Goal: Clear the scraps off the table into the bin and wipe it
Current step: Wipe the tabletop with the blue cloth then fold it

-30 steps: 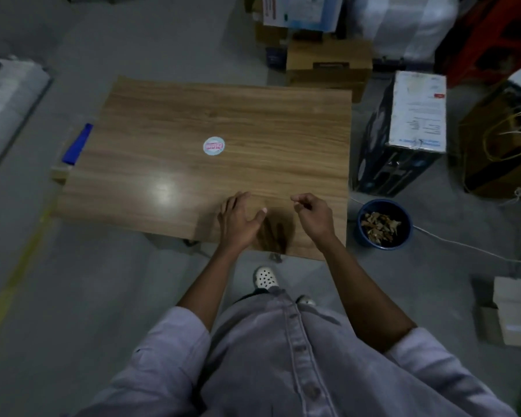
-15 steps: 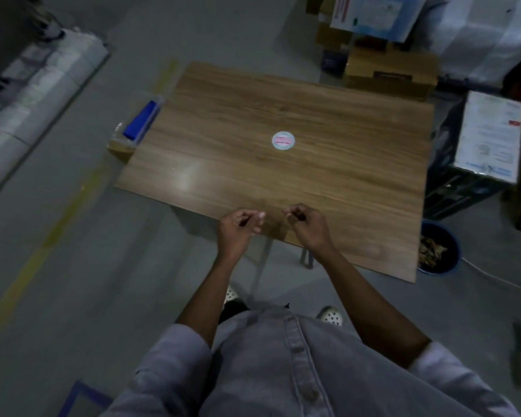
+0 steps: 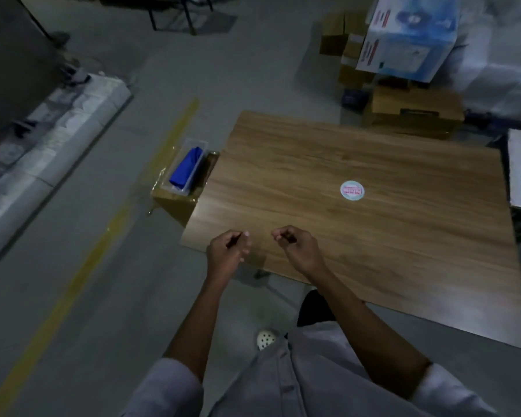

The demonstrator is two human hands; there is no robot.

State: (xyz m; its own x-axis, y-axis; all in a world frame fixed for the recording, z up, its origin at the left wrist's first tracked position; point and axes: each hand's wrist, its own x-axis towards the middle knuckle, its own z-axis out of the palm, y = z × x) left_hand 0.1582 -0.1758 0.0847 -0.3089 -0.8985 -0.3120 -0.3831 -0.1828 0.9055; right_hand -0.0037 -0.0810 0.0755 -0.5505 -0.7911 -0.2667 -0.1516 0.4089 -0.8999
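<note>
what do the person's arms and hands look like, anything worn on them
Both the left hand and right hand are bare: no gloves, and no rings or watch that I can make out in the dim light. The forearms are uncovered too. Each arm wears a pale grey sleeve pushed up to about the elbow, part of a buttoned shirt of the same colour.

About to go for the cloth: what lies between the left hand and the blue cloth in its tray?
In the head view, only the bare corner of the table lies between the left hand and the blue cloth in its clear tray.
</note>
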